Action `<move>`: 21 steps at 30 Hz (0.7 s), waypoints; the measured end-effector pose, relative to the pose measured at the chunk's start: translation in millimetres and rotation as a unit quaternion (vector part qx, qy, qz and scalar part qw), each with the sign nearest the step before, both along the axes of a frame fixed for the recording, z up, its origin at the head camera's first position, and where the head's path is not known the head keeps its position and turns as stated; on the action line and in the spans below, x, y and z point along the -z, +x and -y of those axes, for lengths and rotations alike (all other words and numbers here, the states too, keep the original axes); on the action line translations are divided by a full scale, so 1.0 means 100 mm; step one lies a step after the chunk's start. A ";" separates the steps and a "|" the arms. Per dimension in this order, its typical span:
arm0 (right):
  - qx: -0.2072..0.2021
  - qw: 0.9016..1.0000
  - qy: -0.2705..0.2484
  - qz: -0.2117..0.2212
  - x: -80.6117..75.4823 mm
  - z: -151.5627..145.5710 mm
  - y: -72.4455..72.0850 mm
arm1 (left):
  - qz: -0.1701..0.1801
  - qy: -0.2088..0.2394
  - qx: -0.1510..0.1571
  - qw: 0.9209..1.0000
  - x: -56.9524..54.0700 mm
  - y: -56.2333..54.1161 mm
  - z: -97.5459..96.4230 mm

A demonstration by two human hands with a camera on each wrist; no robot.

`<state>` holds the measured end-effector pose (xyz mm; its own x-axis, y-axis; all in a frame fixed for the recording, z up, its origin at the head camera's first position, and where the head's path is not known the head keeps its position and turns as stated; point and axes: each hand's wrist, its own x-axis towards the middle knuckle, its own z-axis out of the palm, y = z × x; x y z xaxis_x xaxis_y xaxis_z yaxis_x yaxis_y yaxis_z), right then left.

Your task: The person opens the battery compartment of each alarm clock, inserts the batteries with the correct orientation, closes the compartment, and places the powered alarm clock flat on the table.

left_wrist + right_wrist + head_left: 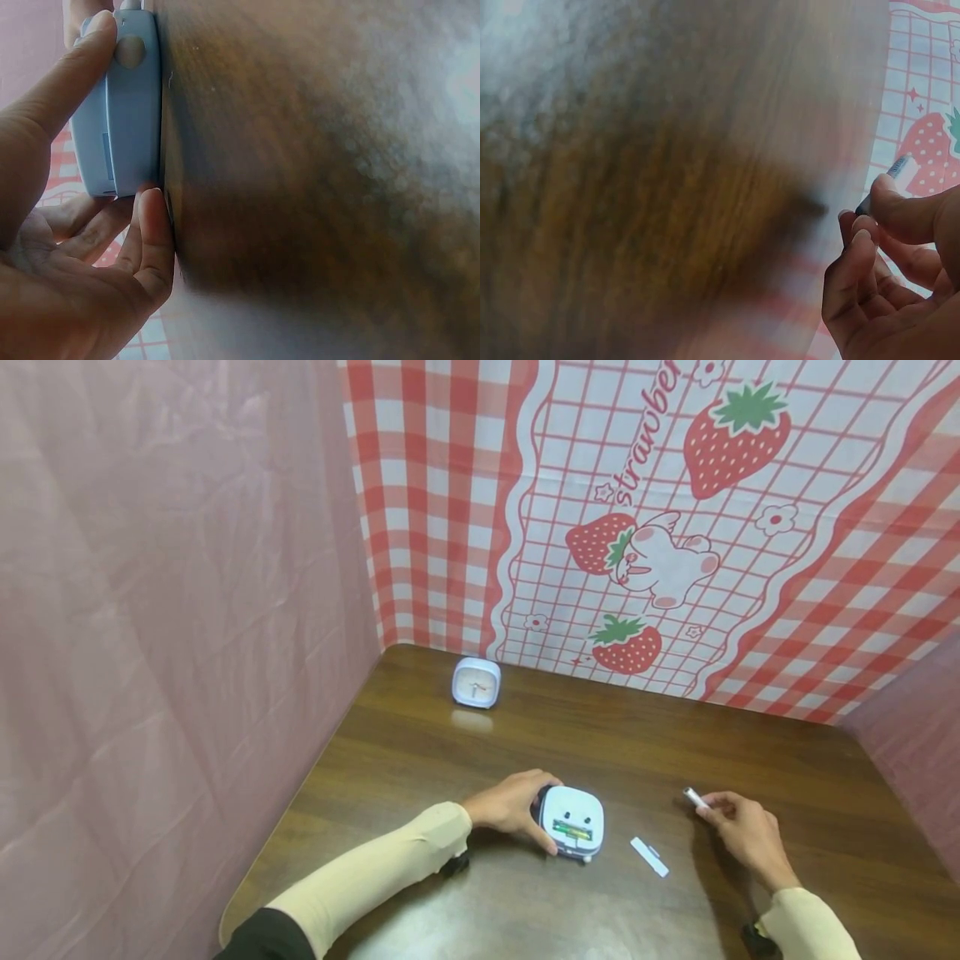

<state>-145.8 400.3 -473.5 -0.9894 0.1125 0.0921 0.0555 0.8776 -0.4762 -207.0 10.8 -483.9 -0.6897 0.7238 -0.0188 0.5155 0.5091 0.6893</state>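
I've got the left hand [513, 808] gripping a white clock [576, 799] by its edges, back side up on the wooden table [517, 914], green showing in its slot [572, 831]; over on my right, the right hand [748, 837] pinches a small cylinder [694, 797], a thin white strip [648, 857] lies between the hands, and a second clock [476, 683] stands well back, near the checked cloth [442, 527]

The dial of the alarm clock [581, 802] in the left hand [516, 806] is hidden, facing the table [555, 727]. The far alarm clock's [475, 683] dial marks are too small to read. The right wrist view blurs the tabletop and crops the right hand [750, 837], whose fingers partly cover a battery [900, 166]. Lettering on the strawberry-print cloth [630, 647] runs off the head view's top edge.
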 end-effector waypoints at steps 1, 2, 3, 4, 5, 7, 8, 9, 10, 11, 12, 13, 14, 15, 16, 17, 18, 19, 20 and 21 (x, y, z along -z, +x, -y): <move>-0.002 1.000 -0.003 0.000 0.00 0.00 0.00 | 0.000 0.000 0.000 1.000 0.00 0.00 0.00; -0.004 1.000 -0.006 -0.001 0.00 0.01 0.00 | -0.001 0.000 0.000 1.000 0.00 0.00 0.00; -0.006 1.000 -0.009 -0.001 0.00 0.01 0.00 | -0.001 0.000 0.000 1.000 0.00 0.00 0.00; -0.007 1.000 -0.013 -0.001 0.00 0.02 0.00 | 0.000 -0.001 -0.001 1.000 0.00 0.00 0.00; -0.007 1.000 -0.015 0.000 0.00 0.02 0.01 | 0.000 -0.001 -0.001 1.000 0.00 0.01 0.00; -0.008 1.000 -0.018 0.001 0.00 0.03 0.01 | 0.000 -0.001 -0.001 1.000 0.00 0.01 0.01; -0.009 1.000 -0.019 0.003 0.00 0.03 0.01 | 0.000 0.000 -0.001 1.000 0.00 0.01 0.00; -0.009 1.000 -0.019 0.004 0.00 0.04 0.02 | -0.002 0.000 0.000 1.000 0.01 0.01 0.00; -0.009 1.000 -0.019 0.006 0.00 0.04 0.02 | -0.005 0.001 0.001 1.000 0.02 0.01 0.00; -0.009 1.000 -0.019 0.006 0.00 0.05 0.02 | -0.009 0.002 0.001 1.000 0.02 0.01 0.00; -0.009 1.000 -0.019 0.006 0.00 0.05 0.02 | -0.012 0.003 0.002 1.000 0.03 0.00 -0.01; -0.010 1.000 -0.020 0.007 0.00 0.05 0.01 | -0.015 0.004 0.003 1.000 0.04 0.00 -0.01; -0.011 1.000 -0.020 0.007 0.00 0.05 0.01 | -0.017 0.004 0.003 1.000 0.04 0.00 -0.01; -0.012 1.000 -0.019 0.006 0.01 0.06 0.01 | -0.019 0.005 0.003 1.000 0.04 0.00 -0.01; -0.012 1.000 -0.019 0.005 0.01 0.06 0.01 | -0.019 0.005 0.003 1.000 0.04 0.00 -0.01; -0.012 1.000 -0.019 0.004 0.01 0.06 0.01 | -0.018 0.006 0.003 1.000 0.04 0.00 -0.01; -0.012 1.000 -0.018 0.003 0.01 0.07 0.01 | -0.017 0.006 0.003 1.000 0.04 0.00 -0.01; -0.013 1.000 -0.018 0.002 0.01 0.07 0.01 | -0.014 0.007 0.003 1.000 0.03 0.00 -0.01; -0.014 1.000 -0.018 0.000 0.01 0.07 0.00 | -0.013 0.008 0.003 1.000 0.03 0.00 0.00; -0.013 1.000 -0.018 0.000 0.01 0.08 0.01 | -0.011 0.008 0.003 1.000 0.03 0.00 0.00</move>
<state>-145.2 392.4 -474.4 -0.9921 0.0892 0.0886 0.0320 0.8606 -0.5083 -207.4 11.0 -486.7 -0.6856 0.7279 0.0085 0.5336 0.4946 0.6860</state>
